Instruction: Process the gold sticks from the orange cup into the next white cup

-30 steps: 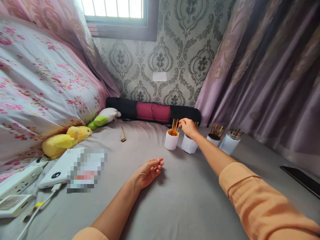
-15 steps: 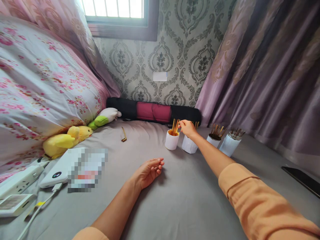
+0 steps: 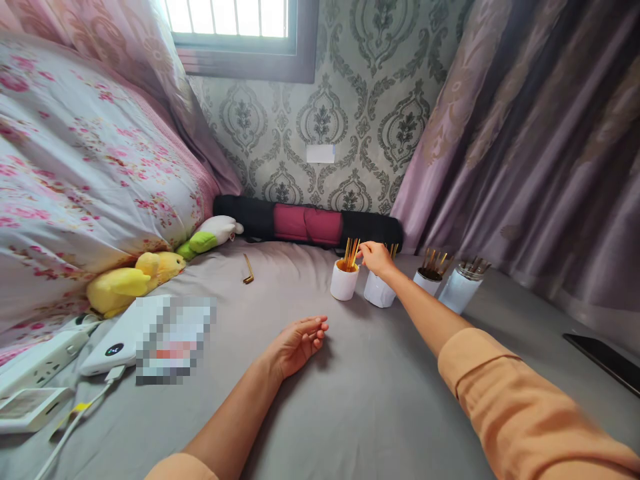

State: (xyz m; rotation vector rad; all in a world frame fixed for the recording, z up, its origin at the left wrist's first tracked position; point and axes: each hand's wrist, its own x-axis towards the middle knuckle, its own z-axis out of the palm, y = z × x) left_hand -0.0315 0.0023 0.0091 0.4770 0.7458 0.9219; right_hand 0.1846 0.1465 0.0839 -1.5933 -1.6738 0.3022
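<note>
My right hand [image 3: 375, 258] reaches over the cups with thumb and fingers pinched at the rightmost of several thin golden sticks [image 3: 351, 250]. These stand upright in a white cup [image 3: 345, 283] with an orange-yellow inside. A second white cup [image 3: 380, 291], also with sticks, is partly hidden behind that hand and wrist. My left hand [image 3: 300, 343] rests on the grey sheet [image 3: 350, 393], palm turned inward. Its fingers are loosely curled and apart from the thumb, with nothing in them.
On the right, a dark-mouthed white cup [image 3: 427, 283] and a glass jar [image 3: 460, 290] hold brownish sticks. A small brass-coloured bent piece [image 3: 248, 270] lies left of the cups. Further left are plush toys [image 3: 127, 283], a power bank [image 3: 120, 337] and a power strip [image 3: 47, 357].
</note>
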